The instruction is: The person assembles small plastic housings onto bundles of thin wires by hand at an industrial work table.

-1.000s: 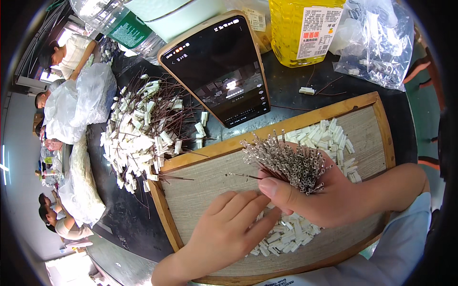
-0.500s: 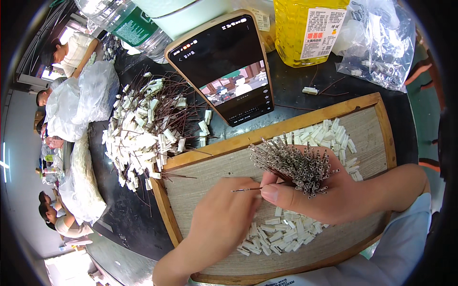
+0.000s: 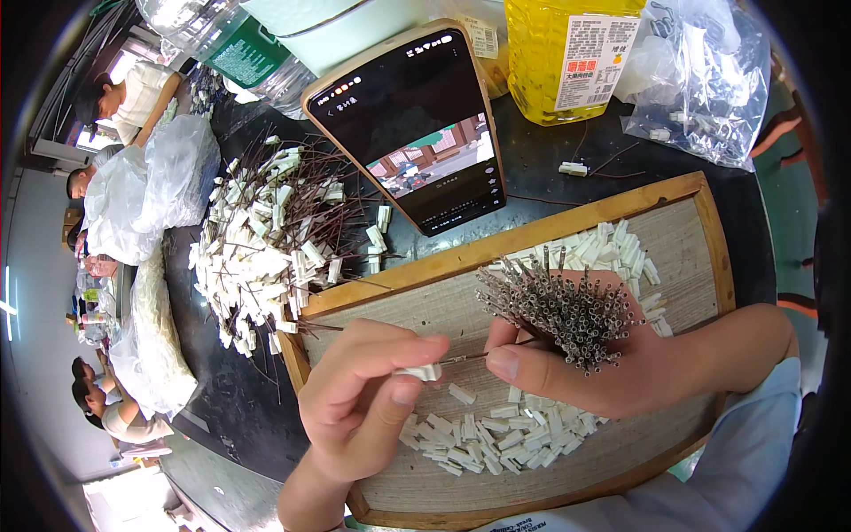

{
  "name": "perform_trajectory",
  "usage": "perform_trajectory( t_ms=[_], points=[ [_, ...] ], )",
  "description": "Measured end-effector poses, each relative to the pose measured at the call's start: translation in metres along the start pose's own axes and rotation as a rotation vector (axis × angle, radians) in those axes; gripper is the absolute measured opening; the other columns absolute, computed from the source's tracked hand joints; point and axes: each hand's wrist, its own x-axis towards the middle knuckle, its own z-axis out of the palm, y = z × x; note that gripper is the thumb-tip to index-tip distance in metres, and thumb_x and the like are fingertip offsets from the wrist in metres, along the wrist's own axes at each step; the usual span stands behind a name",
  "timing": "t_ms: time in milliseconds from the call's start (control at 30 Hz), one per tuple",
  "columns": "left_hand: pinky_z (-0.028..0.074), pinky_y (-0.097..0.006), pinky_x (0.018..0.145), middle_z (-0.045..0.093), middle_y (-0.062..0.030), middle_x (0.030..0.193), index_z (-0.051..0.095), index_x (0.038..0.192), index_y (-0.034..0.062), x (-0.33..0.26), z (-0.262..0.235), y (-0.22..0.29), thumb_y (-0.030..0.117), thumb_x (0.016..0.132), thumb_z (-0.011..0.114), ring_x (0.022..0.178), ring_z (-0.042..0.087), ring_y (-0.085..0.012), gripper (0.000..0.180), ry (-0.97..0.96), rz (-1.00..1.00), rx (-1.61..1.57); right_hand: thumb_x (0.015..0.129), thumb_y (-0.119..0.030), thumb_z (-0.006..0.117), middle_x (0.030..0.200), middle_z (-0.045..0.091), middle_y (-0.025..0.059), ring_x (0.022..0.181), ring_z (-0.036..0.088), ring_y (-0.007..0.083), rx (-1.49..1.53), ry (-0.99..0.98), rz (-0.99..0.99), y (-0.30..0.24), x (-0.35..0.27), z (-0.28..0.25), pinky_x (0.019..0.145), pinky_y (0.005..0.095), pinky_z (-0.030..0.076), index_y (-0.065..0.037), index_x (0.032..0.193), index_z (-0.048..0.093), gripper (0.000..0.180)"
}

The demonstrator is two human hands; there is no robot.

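Note:
My left hand (image 3: 359, 399) pinches a small white plastic connector housing (image 3: 420, 372) between thumb and index finger. Closed round a thick bundle of brown wires with metal terminals (image 3: 567, 315) is my right hand (image 3: 612, 377), the terminal ends fanning upward. One single wire (image 3: 468, 357) sticks out from my right thumb and forefinger toward the housing; its tip meets the housing's end, though how deep it sits I cannot tell. Under both hands lies a wood-framed tray (image 3: 505, 251) with loose white housings (image 3: 514, 434) near its front and more behind my right hand.
Left of the tray is a heap of housings with wires (image 3: 266, 239). A phone (image 3: 417, 133) leans upright behind it. Farther back stand a water bottle (image 3: 248, 53), a yellow jug (image 3: 567, 62) and a clear plastic bag (image 3: 700, 89). Other people (image 3: 142, 97) sit at far left.
My left hand has moved left and turned, and a white housing now shows in its fingers at the single wire's tip. The right hand stays nearly in place with its bundle.

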Motion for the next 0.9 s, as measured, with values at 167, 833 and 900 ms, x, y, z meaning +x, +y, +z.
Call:
perform_trajectory(
  t_ms=[167, 833, 900],
  points=[
    [0.046, -0.025, 0.064, 0.062, -0.0119, 0.084, 0.064, 0.100, -0.0034, 0.008, 0.005, 0.011, -0.004, 0.074, 0.064, 0.073, 0.058, -0.0185, 0.026, -0.126, 0.121, 0.415, 0.082, -0.001, 0.063, 0.083, 0.059, 0.0001, 0.078, 0.053, 0.0030, -0.066, -0.019, -0.063, 0.007, -0.001, 0.002, 0.064, 0.0196, 0.044, 0.000, 0.097, 0.055, 0.017],
    [0.042, -0.030, 0.070, 0.056, -0.0098, 0.092, 0.060, 0.098, 0.0007, 0.016, -0.036, 0.026, 0.009, 0.075, 0.068, 0.082, 0.055, -0.0208, 0.026, 0.442, 0.194, 1.319, 0.087, -0.016, 0.060, 0.071, 0.060, 0.0010, 0.064, 0.055, 0.0061, 0.043, 0.165, -0.035, 0.004, 0.006, 0.010, 0.060, 0.0203, 0.046, -0.004, 0.093, 0.060, 0.013],
    [0.043, -0.032, 0.073, 0.056, -0.0091, 0.094, 0.059, 0.100, 0.0031, 0.013, -0.030, 0.033, 0.009, 0.071, 0.070, 0.086, 0.054, -0.0216, 0.032, 0.089, 0.089, 1.200, 0.089, -0.018, 0.057, 0.069, 0.057, -0.0004, 0.062, 0.052, 0.0045, 0.059, 0.068, 0.050, 0.003, 0.006, 0.008, 0.057, 0.0205, 0.044, -0.006, 0.097, 0.057, 0.015]
  ],
)
